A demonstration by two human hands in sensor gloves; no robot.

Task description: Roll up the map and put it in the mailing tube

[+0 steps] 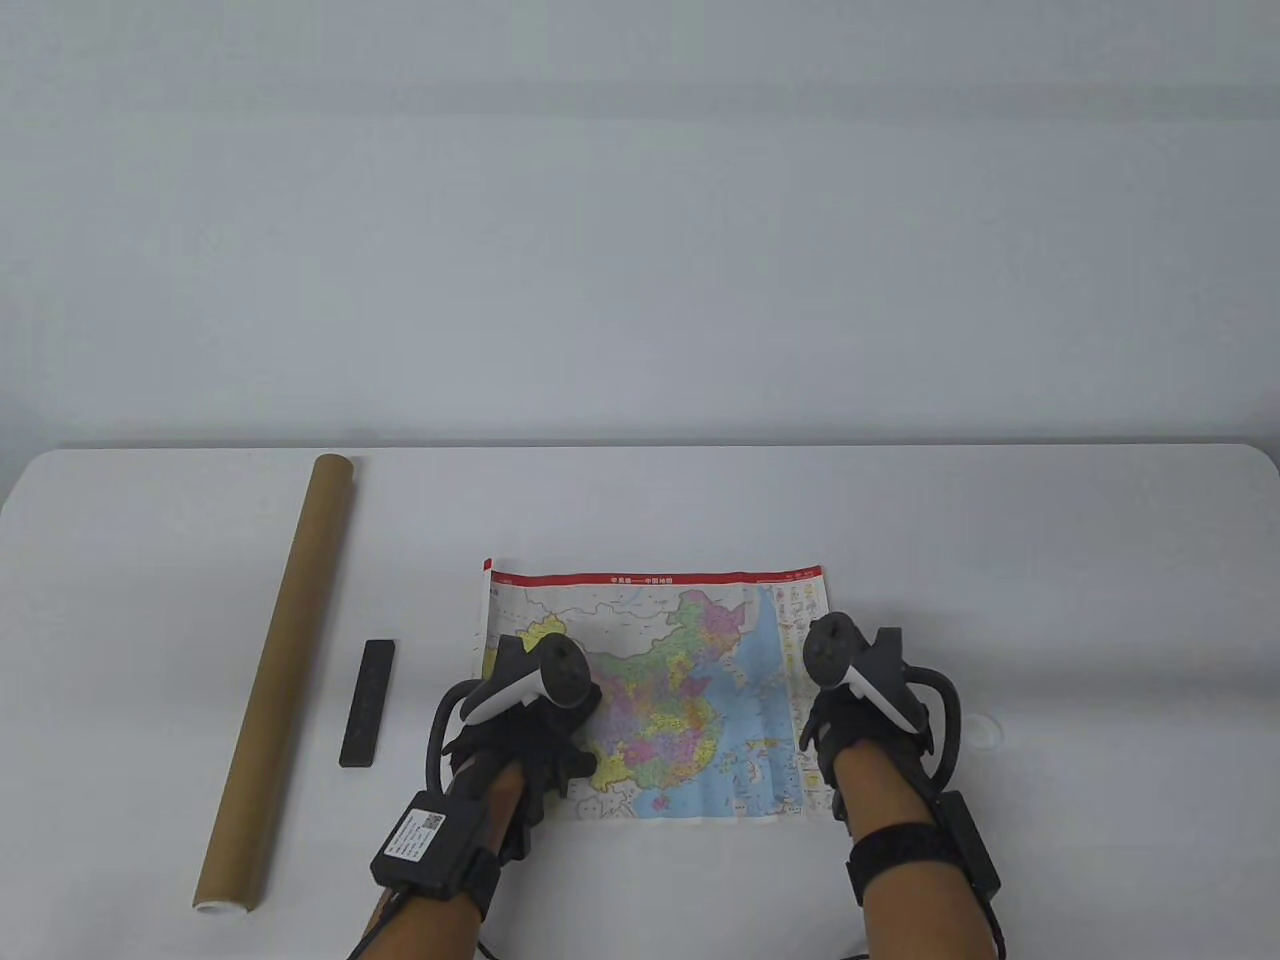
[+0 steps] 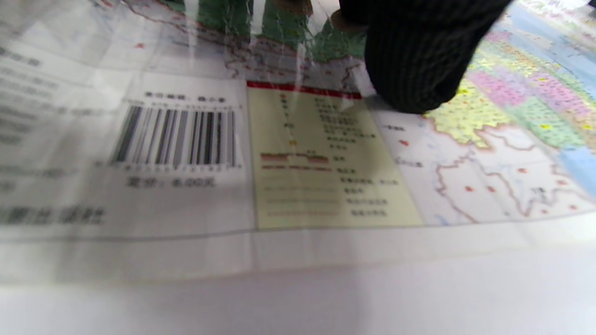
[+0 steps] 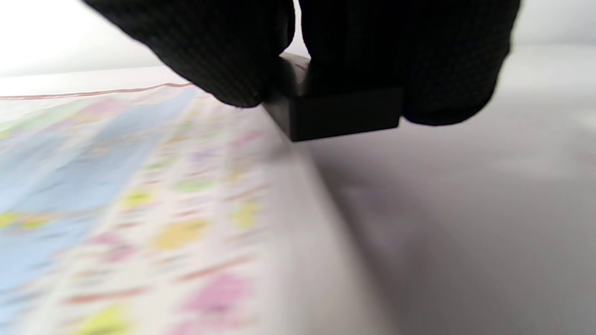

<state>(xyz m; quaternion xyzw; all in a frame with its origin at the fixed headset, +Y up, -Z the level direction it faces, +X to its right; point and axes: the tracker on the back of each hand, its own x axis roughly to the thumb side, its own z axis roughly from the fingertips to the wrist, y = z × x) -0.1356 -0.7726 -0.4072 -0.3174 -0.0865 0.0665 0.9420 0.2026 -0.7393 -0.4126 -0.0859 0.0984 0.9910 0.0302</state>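
While knit fingers (image 3: 223,51) pinch a black block (image 3: 340,114), glossy map (image 1: 690,680)

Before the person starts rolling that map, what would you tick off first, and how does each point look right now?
1. Colourful paper map lies flat, unrolled: ok.
2. Long brown cardboard mailing tube within reach, left of the map: ok.
3. Black rectangular bar on the table is off the map: ok.
4. Second black block at the map's right edge, held by the right hand, still to be cleared: not ok.
5. Left hand rests on the map, steadying it: ok.
6. Tube's near end open: cannot tell.
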